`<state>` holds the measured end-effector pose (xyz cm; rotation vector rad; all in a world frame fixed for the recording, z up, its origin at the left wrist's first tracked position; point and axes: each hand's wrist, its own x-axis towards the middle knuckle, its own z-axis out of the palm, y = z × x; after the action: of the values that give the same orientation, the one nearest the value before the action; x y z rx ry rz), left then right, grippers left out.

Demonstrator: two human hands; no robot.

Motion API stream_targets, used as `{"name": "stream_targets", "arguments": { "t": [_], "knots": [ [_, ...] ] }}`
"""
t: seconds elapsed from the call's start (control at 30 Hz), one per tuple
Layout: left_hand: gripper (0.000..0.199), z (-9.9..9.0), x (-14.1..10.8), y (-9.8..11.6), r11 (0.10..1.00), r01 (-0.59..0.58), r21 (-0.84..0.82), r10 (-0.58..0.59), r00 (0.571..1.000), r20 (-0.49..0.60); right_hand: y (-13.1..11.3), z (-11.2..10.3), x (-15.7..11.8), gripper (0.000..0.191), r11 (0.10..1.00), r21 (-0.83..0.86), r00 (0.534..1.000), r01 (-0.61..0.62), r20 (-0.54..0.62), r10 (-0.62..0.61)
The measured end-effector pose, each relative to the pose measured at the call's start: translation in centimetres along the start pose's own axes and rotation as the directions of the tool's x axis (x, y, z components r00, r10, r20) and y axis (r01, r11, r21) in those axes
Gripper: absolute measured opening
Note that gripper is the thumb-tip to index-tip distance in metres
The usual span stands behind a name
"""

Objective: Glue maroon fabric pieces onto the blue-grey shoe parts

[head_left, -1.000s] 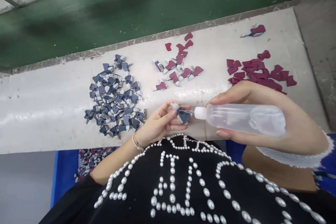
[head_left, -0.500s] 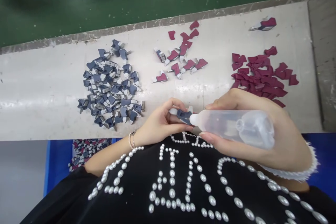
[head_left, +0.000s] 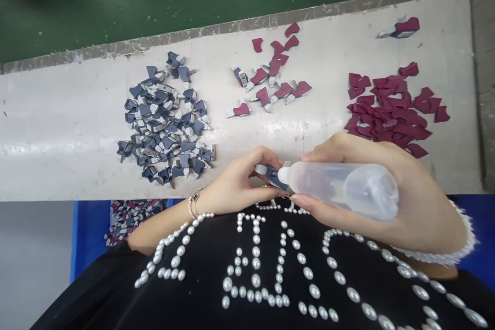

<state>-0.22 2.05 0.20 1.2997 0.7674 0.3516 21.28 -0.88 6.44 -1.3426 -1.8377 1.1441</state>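
My left hand [head_left: 247, 180] pinches a small dark-blue and grey plastic part [head_left: 274, 176] between thumb and fingers, close to my chest. My right hand [head_left: 417, 201] is wrapped round a translucent squeeze bottle [head_left: 340, 188], which lies almost level with its white tip pointing left. That tip is at the blue part, seemingly touching it; the exact contact spot is hidden. Clear liquid shows inside the bottle. Beyond my hands, several blue-grey parts with maroon pieces on them [head_left: 263, 98] lie on the white table, some loose maroon pieces [head_left: 292, 29] just behind.
A heap of blue-grey parts [head_left: 166, 129] covers the table's [head_left: 58, 134] left middle. A pile of maroon pieces [head_left: 394, 108] lies at right, with one two-coloured part [head_left: 404, 27] behind it. Below the front edge, a blue bin [head_left: 91, 237] holds many mixed parts.
The bottle's tip has shifted slightly left along the blue part, which is tilted a little differently in my left hand. The whole view has shifted slightly. Both grips stay the same.
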Motion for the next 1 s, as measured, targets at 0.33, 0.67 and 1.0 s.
{"name": "stream_targets", "arguments": {
  "t": [0.33, 0.67, 1.0],
  "knots": [
    [0.029, -0.18, 0.13, 0.07, 0.998, -0.021, 0.066, 0.020, 1.000, 0.007, -0.07, 0.13, -0.18, 0.023, 1.000, -0.011, 0.999, -0.002, 0.035, 0.002],
    [0.029, -0.06, 0.09, 0.14, 0.998, 0.007, 0.061, -0.008, 1.000, 0.008, 0.00, 0.16, -0.27, 0.024, 0.999, -0.052, 0.999, 0.018, 0.046, -0.015],
    [0.030, 0.01, 0.16, 0.07, 0.999, 0.016, 0.047, -0.016, 1.000, 0.002, -0.23, -0.04, -0.32, 0.023, 0.993, -0.106, 0.996, 0.052, 0.084, -0.043]
  ]
}}
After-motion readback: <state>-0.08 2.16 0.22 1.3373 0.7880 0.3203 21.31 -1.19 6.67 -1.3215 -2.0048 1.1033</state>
